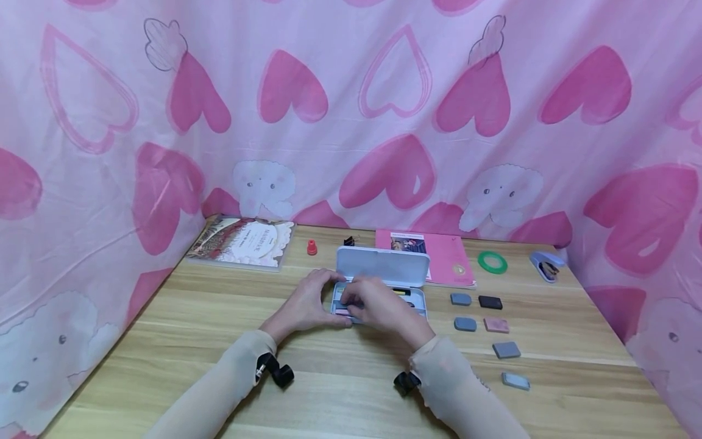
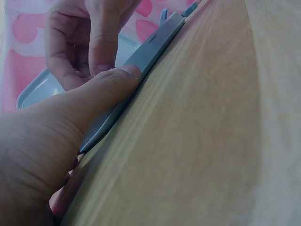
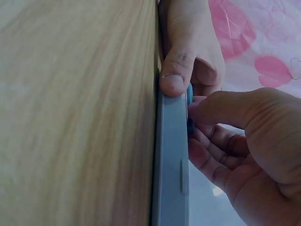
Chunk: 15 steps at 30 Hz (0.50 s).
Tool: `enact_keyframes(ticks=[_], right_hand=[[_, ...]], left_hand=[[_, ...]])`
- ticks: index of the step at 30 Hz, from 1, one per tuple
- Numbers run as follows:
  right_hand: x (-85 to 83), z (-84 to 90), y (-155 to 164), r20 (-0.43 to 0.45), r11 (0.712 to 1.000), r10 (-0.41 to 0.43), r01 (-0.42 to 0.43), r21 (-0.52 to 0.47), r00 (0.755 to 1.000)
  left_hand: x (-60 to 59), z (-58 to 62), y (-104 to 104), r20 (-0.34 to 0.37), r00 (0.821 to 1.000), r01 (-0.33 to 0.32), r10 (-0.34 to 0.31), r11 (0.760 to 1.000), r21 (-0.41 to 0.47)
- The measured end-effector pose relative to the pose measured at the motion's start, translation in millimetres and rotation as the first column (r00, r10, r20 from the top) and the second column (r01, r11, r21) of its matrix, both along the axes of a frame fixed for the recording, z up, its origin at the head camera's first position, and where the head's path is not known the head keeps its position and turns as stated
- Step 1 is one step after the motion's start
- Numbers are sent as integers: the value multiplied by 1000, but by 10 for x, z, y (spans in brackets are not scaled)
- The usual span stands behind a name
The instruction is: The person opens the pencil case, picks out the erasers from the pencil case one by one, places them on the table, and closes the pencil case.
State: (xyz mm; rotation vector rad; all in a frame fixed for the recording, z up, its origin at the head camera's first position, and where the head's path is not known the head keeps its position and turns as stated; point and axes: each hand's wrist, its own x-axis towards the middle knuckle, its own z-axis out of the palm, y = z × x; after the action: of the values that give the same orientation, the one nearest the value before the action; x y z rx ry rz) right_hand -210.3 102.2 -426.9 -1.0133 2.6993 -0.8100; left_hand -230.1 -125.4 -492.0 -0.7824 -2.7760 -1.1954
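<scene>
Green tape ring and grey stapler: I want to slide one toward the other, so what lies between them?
Only bare table, in the head view, between green tape ring and stapler.

Six erasers (image 1: 460,299), two books (image 1: 241,241), one pencil case (image 1: 382,266), one tape ring (image 1: 492,262), one stapler (image 1: 546,266).

Our wooden worktop (image 1: 164,341) carries the open pencil case (image 1: 381,274) in our grip, 6 erasers (image 1: 496,325) right of it, 2 books (image 1: 244,241) beyond.

Pencil case (image 1: 382,266) smooth matt plastic; table (image 1: 164,341) wood-grain; curtain (image 1: 351,110) cloth
</scene>
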Motion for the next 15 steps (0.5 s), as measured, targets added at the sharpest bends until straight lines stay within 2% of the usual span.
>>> enact_keyframes(ticks=[8, 15], right_hand=[[11, -1, 36, -39, 999, -14, 13, -32, 999], [34, 106, 230, -48, 996, -71, 68, -64, 996]], left_hand=[[4, 18, 5, -2, 1000, -3, 3, 1000, -28], [6, 28, 6, 14, 1000, -9, 10, 999, -43]])
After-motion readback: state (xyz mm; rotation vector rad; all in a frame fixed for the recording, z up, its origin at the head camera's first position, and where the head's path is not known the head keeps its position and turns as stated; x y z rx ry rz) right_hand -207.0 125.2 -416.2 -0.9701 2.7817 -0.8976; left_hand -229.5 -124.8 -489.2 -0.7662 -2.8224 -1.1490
